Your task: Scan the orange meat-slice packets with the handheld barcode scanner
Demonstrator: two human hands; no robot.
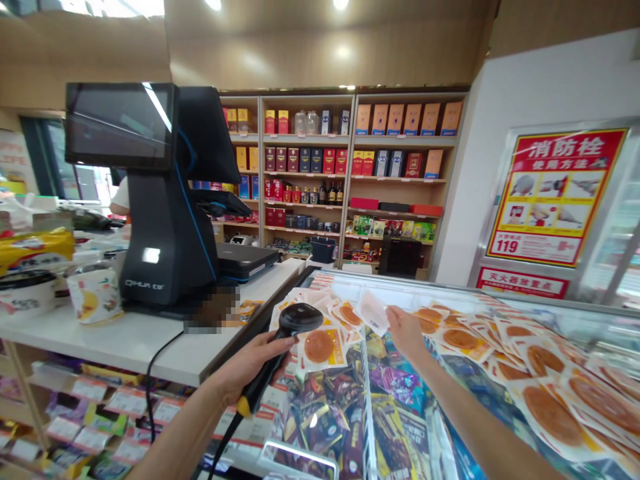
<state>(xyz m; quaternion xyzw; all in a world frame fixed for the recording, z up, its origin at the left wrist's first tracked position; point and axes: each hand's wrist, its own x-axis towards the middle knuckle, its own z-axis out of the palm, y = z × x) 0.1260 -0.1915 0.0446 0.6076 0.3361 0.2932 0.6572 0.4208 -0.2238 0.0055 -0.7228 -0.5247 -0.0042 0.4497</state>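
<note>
In my left hand (265, 357) is a black barcode scanner (300, 317), its handle wrapped by my fingers and its cord hanging down. A packaged flat round snack (321, 348) lies right beside the scanner's head, near my left fingertips. My right hand (404, 331) pinches the edge of a whitish snack packet (373, 313), raised over the freezer's glass top with its pale side showing. More such packets (345, 312) are heaped behind the scanner. To the right of my right arm spreads a large pile of orange-brown snack packets (545, 360).
Under the glass, the chest freezer (367, 413) holds many wrapped items. At left, a black checkout terminal (165, 213) stands on a white counter (195, 353), beside a paper cup (94, 293). A scanner cord (150, 387) hangs over the counter edge. Shelves (350, 140) of boxes line the back.
</note>
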